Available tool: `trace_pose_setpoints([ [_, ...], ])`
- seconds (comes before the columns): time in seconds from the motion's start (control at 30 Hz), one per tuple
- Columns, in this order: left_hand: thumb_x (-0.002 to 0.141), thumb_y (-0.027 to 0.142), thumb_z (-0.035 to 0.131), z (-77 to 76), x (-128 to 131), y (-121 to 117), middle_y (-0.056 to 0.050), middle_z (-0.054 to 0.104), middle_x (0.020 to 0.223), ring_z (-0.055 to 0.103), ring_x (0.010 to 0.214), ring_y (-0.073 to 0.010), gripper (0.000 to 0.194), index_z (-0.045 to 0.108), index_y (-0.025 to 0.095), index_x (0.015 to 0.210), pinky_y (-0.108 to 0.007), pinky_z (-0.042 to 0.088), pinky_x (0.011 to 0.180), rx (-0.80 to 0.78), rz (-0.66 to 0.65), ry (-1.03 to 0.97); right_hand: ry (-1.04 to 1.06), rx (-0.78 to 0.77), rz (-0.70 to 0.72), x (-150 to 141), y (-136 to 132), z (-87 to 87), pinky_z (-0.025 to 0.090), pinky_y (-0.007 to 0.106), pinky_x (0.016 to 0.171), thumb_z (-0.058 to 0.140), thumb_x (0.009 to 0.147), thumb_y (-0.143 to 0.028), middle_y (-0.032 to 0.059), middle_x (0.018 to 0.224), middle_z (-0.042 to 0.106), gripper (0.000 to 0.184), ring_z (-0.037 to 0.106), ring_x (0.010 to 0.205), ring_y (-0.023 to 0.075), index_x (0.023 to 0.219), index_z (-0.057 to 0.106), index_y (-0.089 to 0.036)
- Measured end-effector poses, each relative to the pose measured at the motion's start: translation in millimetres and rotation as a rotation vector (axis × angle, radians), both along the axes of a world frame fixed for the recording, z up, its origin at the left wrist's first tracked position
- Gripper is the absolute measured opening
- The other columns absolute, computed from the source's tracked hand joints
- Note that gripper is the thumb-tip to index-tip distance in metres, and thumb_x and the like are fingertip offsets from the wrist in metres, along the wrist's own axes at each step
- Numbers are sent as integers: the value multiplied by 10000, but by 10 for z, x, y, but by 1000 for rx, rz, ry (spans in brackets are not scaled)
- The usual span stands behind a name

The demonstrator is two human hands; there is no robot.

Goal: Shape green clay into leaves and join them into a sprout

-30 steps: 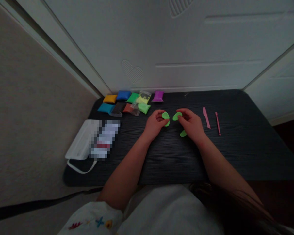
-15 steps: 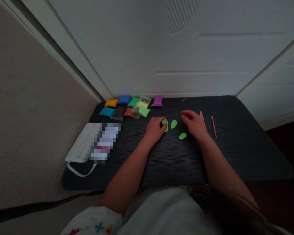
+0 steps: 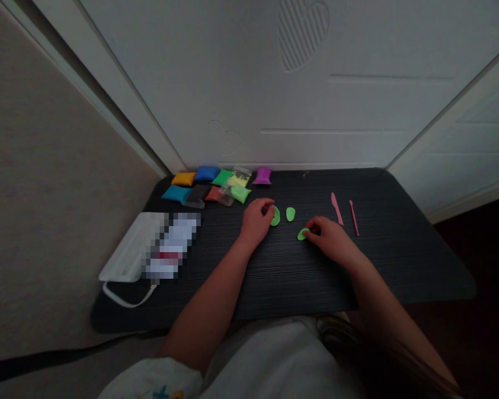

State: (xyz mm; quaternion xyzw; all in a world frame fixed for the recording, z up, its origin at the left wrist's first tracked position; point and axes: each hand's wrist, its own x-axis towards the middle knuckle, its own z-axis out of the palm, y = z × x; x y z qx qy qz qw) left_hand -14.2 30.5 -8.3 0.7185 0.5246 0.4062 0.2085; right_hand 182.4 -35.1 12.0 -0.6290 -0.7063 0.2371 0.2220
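Note:
Three flat green clay pieces lie on the dark table (image 3: 399,249). My left hand (image 3: 255,220) is curled with its fingertips pinching the left green piece (image 3: 275,216). A second green piece (image 3: 290,214) lies free just to its right. My right hand (image 3: 330,238) rests lower down, its fingertips pinched on the third green piece (image 3: 303,234).
Several coloured clay packets (image 3: 216,185) sit at the table's back left, a purple one (image 3: 262,175) among them. A pink knife tool (image 3: 336,208) and a pink stick tool (image 3: 354,217) lie right of my hands. A white case (image 3: 128,249) lies at the left edge. A white door stands behind.
The piece my right hand held up now lies on the table between my hands. My right hand moved down to the lowest green piece. The camera view tilted up slightly.

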Motion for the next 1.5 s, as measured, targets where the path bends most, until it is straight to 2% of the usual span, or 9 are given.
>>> trace_pose_setpoints([
  [0.13, 761, 288, 525, 135, 34, -94, -10, 630, 854, 548, 796, -138, 172, 601, 201, 888, -297, 437, 762, 51, -95, -3, 189, -35, 24, -15, 66, 113, 419, 253, 553, 524, 747, -345, -16, 706, 602, 137, 557, 619, 126, 782, 547, -214],
  [0.23, 740, 347, 556, 212, 67, -159, -2, 639, 861, 534, 847, -146, 199, 610, 218, 882, -313, 424, 793, 84, -227, 18, 284, 53, 43, -66, 141, 205, 444, 261, 598, 531, 747, -334, -14, 731, 607, 132, 571, 660, 126, 803, 542, -215],
  [0.3, 732, 363, 564, 230, 81, -178, -7, 644, 860, 531, 854, -150, 207, 616, 217, 870, -320, 423, 797, 101, -261, 29, 290, 151, 39, -127, 182, 228, 452, 271, 625, 530, 752, -326, -6, 741, 606, 130, 575, 681, 132, 814, 545, -213],
  [0.47, 763, 319, 536, 207, 81, -159, -14, 649, 802, 531, 806, -146, 155, 626, 202, 811, -316, 436, 763, 154, -205, 44, 257, 371, -6, -265, 204, 126, 463, 309, 699, 528, 761, -295, 31, 846, 624, 199, 586, 737, 154, 940, 549, -209],
  [0.67, 775, 270, 527, 182, 112, -166, -6, 648, 774, 522, 783, -143, 123, 615, 191, 808, -325, 427, 780, 281, -190, 92, 225, 435, -15, -280, 167, 13, 455, 290, 697, 508, 778, -271, 25, 818, 625, 159, 573, 730, 147, 904, 578, -204],
  [0.93, 751, 262, 550, 177, 143, -193, -8, 636, 734, 534, 768, -145, 93, 603, 189, 777, -324, 434, 766, 345, -117, 65, 265, 439, -44, -316, 153, 35, 449, 291, 703, 496, 780, -265, 25, 825, 623, 157, 568, 730, 148, 901, 577, -205],
  [1.27, 743, 319, 561, 223, 131, -206, -8, 637, 752, 539, 797, -148, 128, 607, 201, 757, -334, 428, 787, 272, -101, 45, 285, 370, -86, -289, 129, 100, 443, 292, 696, 510, 776, -282, 19, 796, 614, 147, 560, 718, 147, 888, 576, -212],
  [1.37, 760, 328, 539, 243, 104, -197, -20, 634, 834, 543, 841, -146, 169, 600, 193, 842, -328, 424, 806, 254, -63, 11, 360, 365, -176, -254, 157, 82, 450, 296, 693, 512, 774, -324, 24, 805, 605, 167, 563, 726, 149, 885, 561, -210],
  [1.5, 806, 285, 471, 247, 54, -167, -26, 633, 870, 545, 868, -141, 172, 593, 186, 878, -322, 426, 811, 229, 3, -34, 568, 335, -259, -208, 211, 13, 463, 298, 699, 517, 767, -354, 29, 838, 598, 202, 574, 756, 145, 904, 515, -205],
])
